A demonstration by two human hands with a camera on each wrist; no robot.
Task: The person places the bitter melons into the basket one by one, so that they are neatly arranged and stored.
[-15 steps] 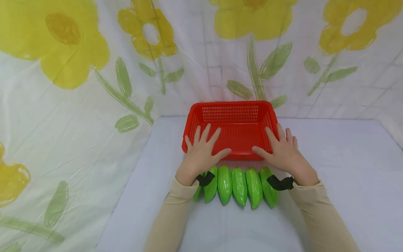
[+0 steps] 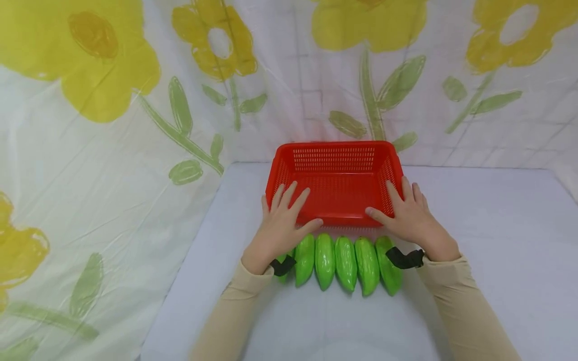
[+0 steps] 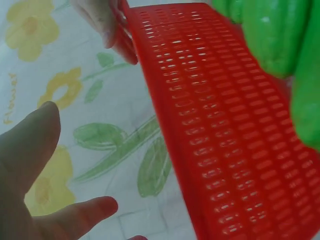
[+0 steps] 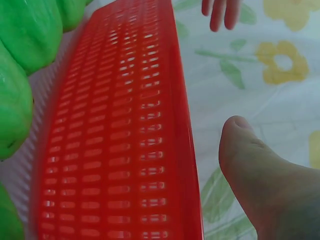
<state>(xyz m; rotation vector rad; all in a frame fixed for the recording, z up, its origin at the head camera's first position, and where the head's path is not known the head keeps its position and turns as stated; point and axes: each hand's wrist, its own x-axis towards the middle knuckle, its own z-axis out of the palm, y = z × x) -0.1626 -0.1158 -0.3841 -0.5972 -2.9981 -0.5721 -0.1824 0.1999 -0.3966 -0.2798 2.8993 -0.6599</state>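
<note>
A red plastic basket point(image 2: 347, 219) with slotted walls stands on the table, nothing lying in it. My left hand point(image 2: 279, 226) hovers over its near left corner, fingers spread and straight. Over the near right corner is my right hand point(image 2: 413, 216), likewise spread, holding nothing. Between my wrists lies a row of several glossy green mango-like fruits point(image 2: 324, 261), long and tapered, in front of the basket. The leftmost is partly hidden by my left hand and its wrist strap. Both wrist views show the thumb apart from the basket's rim.
A white cloth covers the table point(image 2: 492, 240). Behind it and to the left hangs a pale curtain point(image 2: 280, 100) printed with yellow flowers. Black straps point(image 2: 405, 258) are at both wrists.
My left hand has shifted left and slightly towards me, away from the basket's middle. My right hand stays nearly where it was, and the head view has shifted slightly.
</note>
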